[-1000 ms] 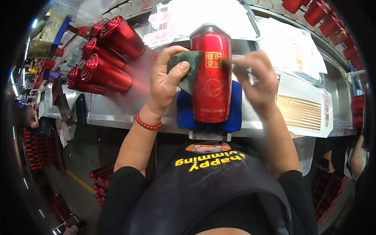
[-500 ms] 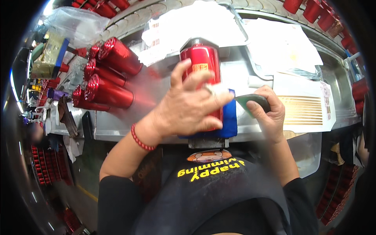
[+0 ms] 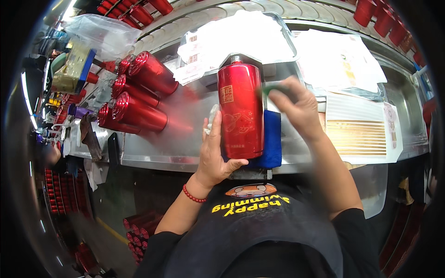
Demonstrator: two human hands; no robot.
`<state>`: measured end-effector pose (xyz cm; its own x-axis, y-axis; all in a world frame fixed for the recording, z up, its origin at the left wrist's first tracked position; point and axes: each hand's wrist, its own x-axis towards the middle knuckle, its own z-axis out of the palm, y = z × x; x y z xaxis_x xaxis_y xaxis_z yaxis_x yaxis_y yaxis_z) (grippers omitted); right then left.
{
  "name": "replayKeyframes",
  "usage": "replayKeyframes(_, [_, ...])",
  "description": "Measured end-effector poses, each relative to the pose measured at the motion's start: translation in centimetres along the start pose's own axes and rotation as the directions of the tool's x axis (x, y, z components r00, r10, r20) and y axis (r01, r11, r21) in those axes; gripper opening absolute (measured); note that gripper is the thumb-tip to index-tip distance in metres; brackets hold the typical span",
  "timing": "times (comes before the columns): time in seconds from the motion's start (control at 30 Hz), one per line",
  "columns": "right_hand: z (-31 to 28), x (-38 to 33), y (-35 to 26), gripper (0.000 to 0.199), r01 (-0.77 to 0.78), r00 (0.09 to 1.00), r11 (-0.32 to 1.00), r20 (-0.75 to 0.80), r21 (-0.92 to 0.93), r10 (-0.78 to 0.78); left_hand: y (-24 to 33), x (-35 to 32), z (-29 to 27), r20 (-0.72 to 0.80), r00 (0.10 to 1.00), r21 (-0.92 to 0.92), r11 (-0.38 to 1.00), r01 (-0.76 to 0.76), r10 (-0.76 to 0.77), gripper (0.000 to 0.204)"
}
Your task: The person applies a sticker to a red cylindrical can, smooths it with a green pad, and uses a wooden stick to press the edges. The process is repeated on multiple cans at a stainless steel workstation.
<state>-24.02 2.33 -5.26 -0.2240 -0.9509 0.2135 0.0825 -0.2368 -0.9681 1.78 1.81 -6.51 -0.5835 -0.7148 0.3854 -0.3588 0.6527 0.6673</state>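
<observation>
A glossy red bottle (image 3: 240,111) with gold decoration lies in front of me, neck pointing away, in a holder with a grey rim. My left hand (image 3: 214,160) grips its lower left side, fingers along the edge and thumb at the base. Something white (image 3: 212,119) wraps one of its fingers. Motion smears my right hand (image 3: 299,104), which pinches a dark green flat scraper (image 3: 277,89) close to the bottle's upper right edge; whether it touches, I cannot tell. Below the scraper, a folded blue cloth (image 3: 272,139) sits beside and partly under the bottle.
Several red bottles (image 3: 141,113) lie at the left on the metal table (image 3: 185,150). Behind my bottle stands a tray (image 3: 291,39) with white sheets. More sheets (image 3: 340,62) and a gold-striped sheet (image 3: 357,132) are at the right. A conveyor (image 3: 199,16) runs along the back.
My left hand has moved from above the bottle to its lower left side, uncovering the front. My right hand has carried the scraper up and left to the bottle's upper right edge.
</observation>
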Motion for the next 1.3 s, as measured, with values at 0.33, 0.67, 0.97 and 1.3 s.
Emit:
replayKeyframes(0.33, [-1.1,-3.2,-3.4,0.018,0.213,0.976,0.883,0.130,-0.418,-0.174,3.1,1.8,-2.7,0.053,0.977,0.592,0.781,-0.199,0.209,0.096])
replayKeyframes(0.67, [-16.0,-2.5,-2.8,0.035,0.243,0.956,0.250,0.187,-0.937,-0.228,0.1,1.1,-1.1,0.024,0.994,0.428,0.897,-0.108,0.108,0.109])
replayKeyframes(0.97, [-17.6,-2.3,-3.5,0.049,0.112,0.983,0.129,0.129,-0.985,0.131,-1.2,0.4,-0.4,0.011,0.996,0.322,0.943,-0.084,0.085,0.110])
replayKeyframes(1.3, [-16.0,-9.7,-1.9,0.029,0.157,0.987,0.090,0.158,-0.984,0.009,-1.0,0.3,0.2,-0.021,1.000,0.207,0.978,0.009,-0.005,0.110])
